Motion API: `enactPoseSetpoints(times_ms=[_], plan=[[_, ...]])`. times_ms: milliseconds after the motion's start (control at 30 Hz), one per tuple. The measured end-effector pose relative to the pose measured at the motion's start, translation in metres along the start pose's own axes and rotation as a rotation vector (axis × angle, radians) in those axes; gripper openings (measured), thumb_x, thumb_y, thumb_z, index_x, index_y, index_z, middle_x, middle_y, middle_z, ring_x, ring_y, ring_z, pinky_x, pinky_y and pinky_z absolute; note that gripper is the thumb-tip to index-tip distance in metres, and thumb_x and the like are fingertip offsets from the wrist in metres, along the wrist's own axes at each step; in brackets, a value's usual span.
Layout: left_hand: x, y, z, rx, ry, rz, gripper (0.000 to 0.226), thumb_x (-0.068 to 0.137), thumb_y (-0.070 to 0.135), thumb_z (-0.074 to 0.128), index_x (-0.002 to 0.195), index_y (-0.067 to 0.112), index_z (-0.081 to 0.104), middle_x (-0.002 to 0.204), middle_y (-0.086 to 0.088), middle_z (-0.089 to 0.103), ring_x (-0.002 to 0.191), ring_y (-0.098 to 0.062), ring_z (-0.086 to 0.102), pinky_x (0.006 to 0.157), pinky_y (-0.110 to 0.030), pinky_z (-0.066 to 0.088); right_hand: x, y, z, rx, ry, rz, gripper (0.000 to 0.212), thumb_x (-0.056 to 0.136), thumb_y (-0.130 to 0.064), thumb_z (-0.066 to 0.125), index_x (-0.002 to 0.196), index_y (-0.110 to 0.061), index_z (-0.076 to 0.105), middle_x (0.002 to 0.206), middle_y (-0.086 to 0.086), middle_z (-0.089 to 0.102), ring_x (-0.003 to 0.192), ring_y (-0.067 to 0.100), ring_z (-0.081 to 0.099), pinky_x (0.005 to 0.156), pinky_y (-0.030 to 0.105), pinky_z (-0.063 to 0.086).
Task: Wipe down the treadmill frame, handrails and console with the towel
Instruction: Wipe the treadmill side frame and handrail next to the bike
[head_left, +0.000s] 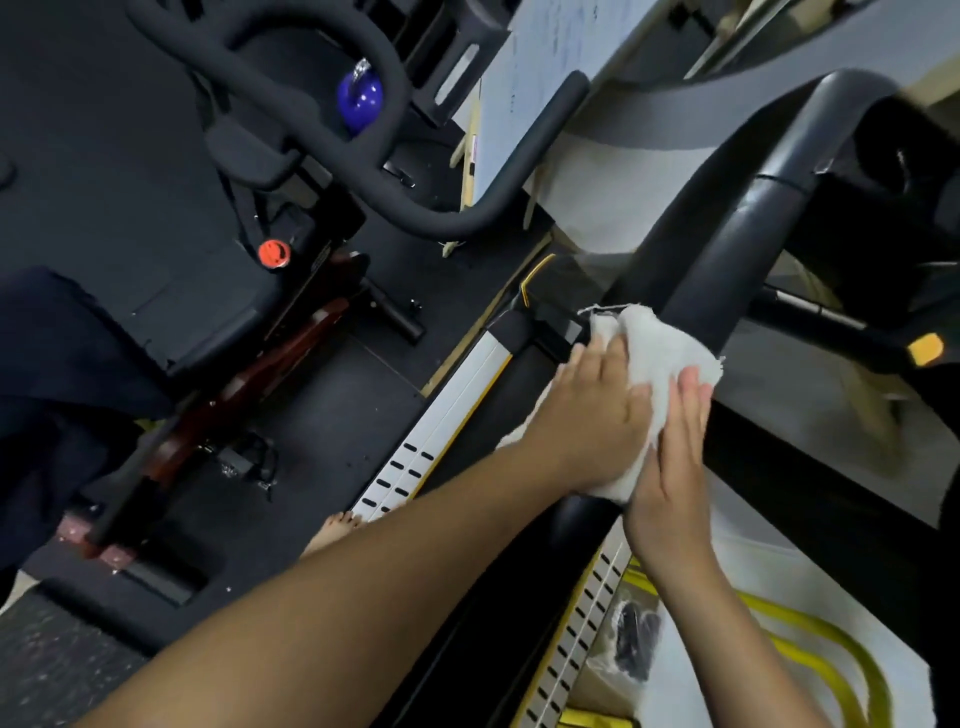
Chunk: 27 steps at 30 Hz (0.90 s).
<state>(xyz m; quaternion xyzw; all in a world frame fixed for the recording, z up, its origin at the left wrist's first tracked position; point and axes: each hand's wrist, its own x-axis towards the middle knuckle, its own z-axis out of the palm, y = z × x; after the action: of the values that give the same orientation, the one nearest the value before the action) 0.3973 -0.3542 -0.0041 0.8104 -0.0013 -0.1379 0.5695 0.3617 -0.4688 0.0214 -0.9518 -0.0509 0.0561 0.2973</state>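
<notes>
Two bare hands sandwich a crumpled white terry towel (662, 345) against the thick black padded handrail (727, 249) of the treadmill. The left hand (597, 410) lies flat on the towel's near side and the right hand (670, 457) presses from the other, the fingers of both straight and gripping nothing. Below runs the treadmill's silver side rail (447, 426) with black slots and a yellow edge. Faint blue writing on the pale board (530, 52) beyond is too blurred to read. A glossy blue kettlebell (359, 98) shows through the black foam handlebars (558, 117) of a neighbouring exercise bike.

Left hand (592, 410), right hand (670, 457) press towel (660, 348) onto black handrail (727, 249); fingers seemingly flat.
</notes>
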Motion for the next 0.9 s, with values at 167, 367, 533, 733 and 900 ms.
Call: enactPoseSetpoints(times_ms=[167,367,533,733,900], plan=[[0.036,0.009,0.0,0.14,-0.002,0.113,0.061,0.105,0.029,0.029,0.157,0.008,0.004,0.165,-0.015,0.0,0.15,-0.039,0.008,0.121,-0.048,0.012,0.023,0.003,-0.007,0.11,0.092,0.121,0.058,0.1,-0.027,0.026,0.151,-0.035,0.002,0.161,-0.018,-0.004,0.146,-0.004,0.004,0.123,0.032,0.011],[-0.038,-0.012,0.011,0.356,0.091,0.332,0.062,0.099,0.034,0.02,0.155,0.008,0.022,0.163,-0.022,0.009,0.15,-0.039,0.007,0.122,-0.05,0.01,-0.034,-0.011,0.009,0.348,0.06,0.346,0.054,0.099,-0.054,0.03,0.151,-0.042,0.021,0.146,-0.021,0.041,0.13,0.0,0.042,0.102,0.019,0.037],[-0.032,-0.005,0.015,0.509,0.117,0.328,0.058,0.097,0.035,0.026,0.154,0.024,0.029,0.165,-0.015,0.011,0.149,-0.039,0.008,0.122,-0.051,0.011,-0.04,-0.004,0.009,0.418,-0.024,0.397,0.029,0.106,-0.026,0.028,0.117,-0.039,0.051,0.113,-0.022,0.059,0.1,-0.022,0.052,0.078,0.0,0.038],[0.038,0.014,0.002,0.53,-0.005,0.348,0.053,0.103,0.028,0.032,0.156,0.027,0.025,0.166,-0.01,0.003,0.15,-0.037,-0.003,0.121,-0.051,0.007,0.021,-0.007,-0.003,0.625,0.219,0.511,0.029,0.102,-0.024,0.039,0.114,-0.024,0.065,0.108,-0.003,0.069,0.099,0.007,0.062,0.088,0.025,0.046],[0.001,0.004,0.006,0.576,-0.003,0.312,0.068,0.092,0.038,0.009,0.157,0.019,0.017,0.166,-0.012,0.001,0.151,-0.037,-0.004,0.122,-0.051,0.011,0.012,-0.03,-0.01,1.023,0.24,0.586,0.023,0.101,-0.022,0.047,0.114,-0.019,0.066,0.098,-0.005,0.075,0.095,0.013,0.069,0.076,0.023,0.052]])
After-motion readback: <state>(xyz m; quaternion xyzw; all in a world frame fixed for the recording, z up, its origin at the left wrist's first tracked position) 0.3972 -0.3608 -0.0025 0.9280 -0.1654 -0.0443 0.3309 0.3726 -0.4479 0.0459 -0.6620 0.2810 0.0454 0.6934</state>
